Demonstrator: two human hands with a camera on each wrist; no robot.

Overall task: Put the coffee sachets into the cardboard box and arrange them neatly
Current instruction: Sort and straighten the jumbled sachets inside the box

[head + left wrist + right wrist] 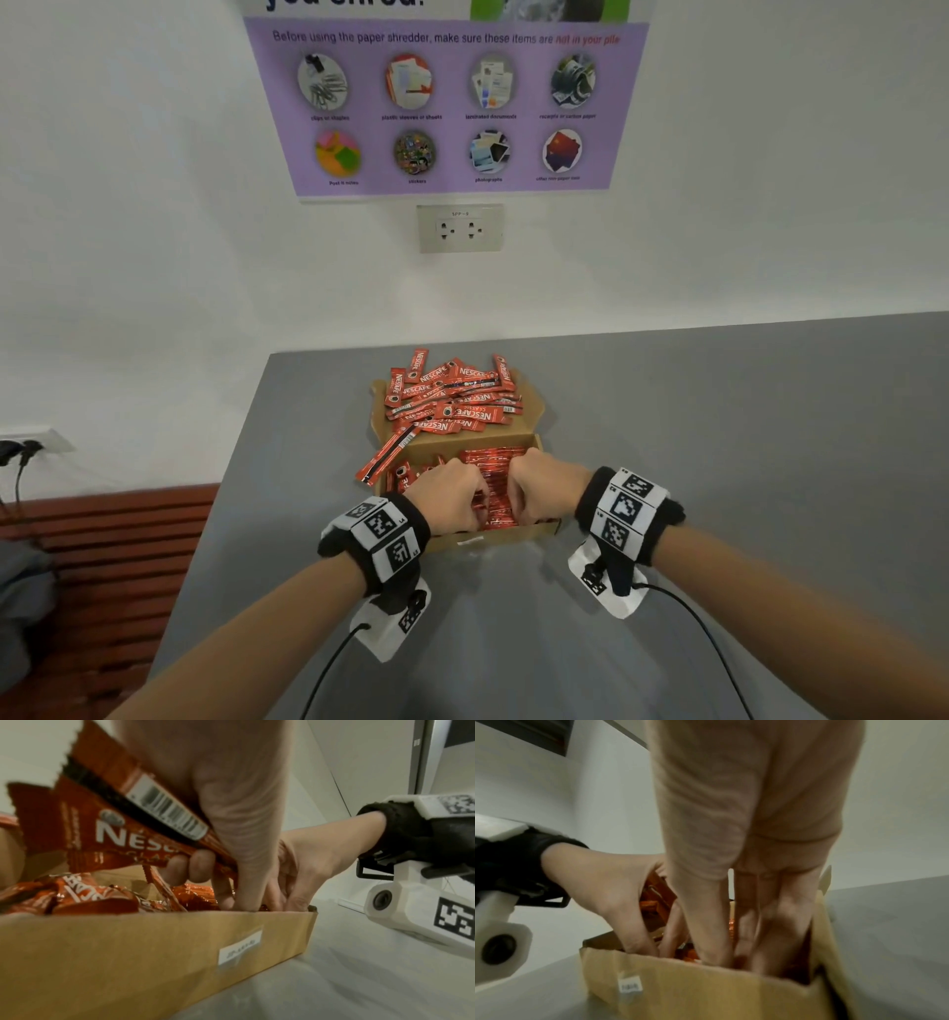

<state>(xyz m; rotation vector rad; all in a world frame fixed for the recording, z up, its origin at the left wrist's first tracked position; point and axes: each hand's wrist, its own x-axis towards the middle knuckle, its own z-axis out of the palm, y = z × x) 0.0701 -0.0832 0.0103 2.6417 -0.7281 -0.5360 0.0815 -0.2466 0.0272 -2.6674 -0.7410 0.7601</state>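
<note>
- Now both hands are down in the cardboard box (534,529) on the desk (719,437)
- Left hand (452,493) pinches coffee sachets (123,839); right hand (539,488) presses straight fingers (793,914) among the packed rows
- Best squared gently, since a loose heap (452,401) waits on the flap

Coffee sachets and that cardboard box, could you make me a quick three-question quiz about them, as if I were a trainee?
1. True or false: the left hand is held high above the cardboard box, touching nothing.
2. Where does the loose pile of coffee sachets lie?
A. on the box's open lid
B. on the floor
C. on a chair
3. What is fixed to the wall straight above the box, just under the poster?

Key: 1 false, as both hands reach down inside the box. 2 A. 3 a power socket.
</note>
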